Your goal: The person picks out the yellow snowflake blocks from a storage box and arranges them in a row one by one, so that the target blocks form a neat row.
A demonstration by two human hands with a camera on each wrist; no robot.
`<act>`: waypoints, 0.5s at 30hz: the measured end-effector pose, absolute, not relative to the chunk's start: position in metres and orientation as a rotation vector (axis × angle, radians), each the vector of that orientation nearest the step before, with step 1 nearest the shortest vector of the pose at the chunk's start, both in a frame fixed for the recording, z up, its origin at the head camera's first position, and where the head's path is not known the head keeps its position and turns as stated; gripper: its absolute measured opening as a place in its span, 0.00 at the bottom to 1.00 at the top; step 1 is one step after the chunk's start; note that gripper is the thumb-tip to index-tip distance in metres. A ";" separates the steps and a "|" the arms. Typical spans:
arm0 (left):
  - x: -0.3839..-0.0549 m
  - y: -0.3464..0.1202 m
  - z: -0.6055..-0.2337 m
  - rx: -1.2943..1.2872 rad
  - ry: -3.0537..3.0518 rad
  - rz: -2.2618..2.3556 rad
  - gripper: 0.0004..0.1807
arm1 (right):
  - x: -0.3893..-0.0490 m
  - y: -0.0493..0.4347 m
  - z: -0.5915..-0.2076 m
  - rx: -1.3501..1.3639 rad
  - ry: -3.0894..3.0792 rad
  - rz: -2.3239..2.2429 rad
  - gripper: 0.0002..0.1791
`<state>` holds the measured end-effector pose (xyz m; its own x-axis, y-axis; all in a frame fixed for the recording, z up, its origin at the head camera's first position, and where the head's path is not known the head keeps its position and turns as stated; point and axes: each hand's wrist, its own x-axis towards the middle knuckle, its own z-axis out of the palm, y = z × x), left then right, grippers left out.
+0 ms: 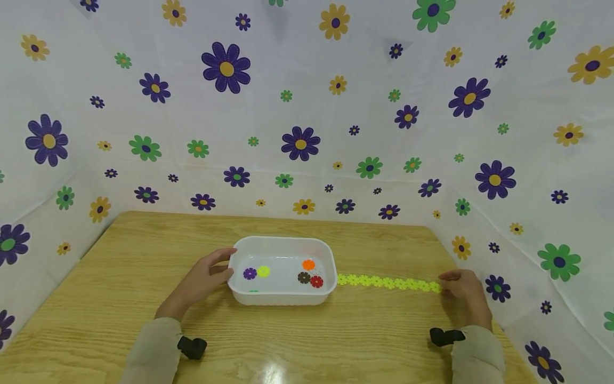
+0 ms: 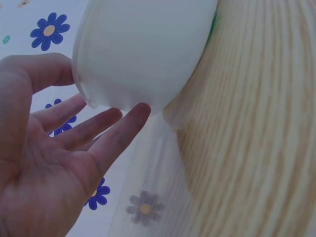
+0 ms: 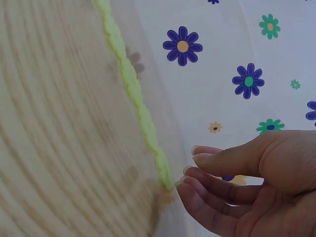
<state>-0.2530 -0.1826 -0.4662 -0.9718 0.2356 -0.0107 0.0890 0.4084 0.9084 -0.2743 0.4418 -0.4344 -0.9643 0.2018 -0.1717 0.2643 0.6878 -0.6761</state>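
A white rectangular plastic tub (image 1: 283,298) stands on the table with several flower-shaped linking discs inside, among them a purple disc (image 1: 250,273), an orange disc (image 1: 308,264) and a red disc (image 1: 316,281). My left hand (image 1: 208,277) touches the tub's left end; the left wrist view shows its spread fingers (image 2: 131,128) against the outer wall. From the tub's right side, a chain of yellow-green flower discs (image 1: 388,282) runs along the table. My right hand (image 1: 464,293) is at the chain's far right end, thumb and fingers apart with nothing between them in the right wrist view.
The wooden table (image 1: 288,341) carries the tub and chain. White flower-printed cloth (image 1: 268,106) hangs behind the table and along both sides; its right side comes close to my right hand. Dark wrist cameras sit on both sleeves.
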 end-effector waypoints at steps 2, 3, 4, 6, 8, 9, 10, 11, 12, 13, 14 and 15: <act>-0.253 -0.183 -0.466 0.292 2.517 1.613 0.31 | -0.275 0.435 -0.429 0.357 2.835 -1.125 0.18; -0.253 -0.183 -0.466 0.291 2.515 1.614 0.31 | -0.275 0.430 -0.426 0.334 2.845 -1.117 0.19; -0.253 -0.183 -0.466 0.291 2.515 1.613 0.31 | -0.275 0.425 -0.422 0.305 2.854 -1.121 0.19; -0.253 -0.182 -0.466 0.290 2.517 1.611 0.31 | -0.276 0.412 -0.416 0.253 2.868 -1.131 0.19; -0.252 -0.182 -0.466 0.287 2.518 1.608 0.31 | -0.278 0.398 -0.411 0.201 2.871 -1.146 0.19; -0.252 -0.182 -0.466 0.284 2.519 1.607 0.31 | -0.278 0.390 -0.408 0.178 2.870 -1.151 0.19; -0.252 -0.182 -0.465 0.282 2.518 1.607 0.31 | -0.279 0.382 -0.406 0.150 2.869 -1.156 0.19; -0.252 -0.182 -0.465 0.282 2.517 1.607 0.31 | -0.280 0.374 -0.404 0.128 2.866 -1.162 0.19; -0.252 -0.182 -0.465 0.281 2.516 1.608 0.31 | -0.281 0.366 -0.402 0.100 2.861 -1.167 0.18; -0.252 -0.182 -0.465 0.280 2.515 1.608 0.31 | -0.282 0.358 -0.401 0.069 2.858 -1.169 0.18; -0.251 -0.182 -0.464 0.280 2.514 1.609 0.31 | -0.283 0.350 -0.400 0.031 2.853 -1.170 0.17; -0.251 -0.182 -0.464 0.279 2.512 1.611 0.31 | -0.284 0.342 -0.398 0.002 2.852 -1.165 0.17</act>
<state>-0.2514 -0.1817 -0.4644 -0.9724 0.2322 -0.0208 0.0780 0.4079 0.9097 -0.2842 0.3418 -0.3983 -0.9981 -0.0217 -0.0569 0.0243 0.7143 -0.6994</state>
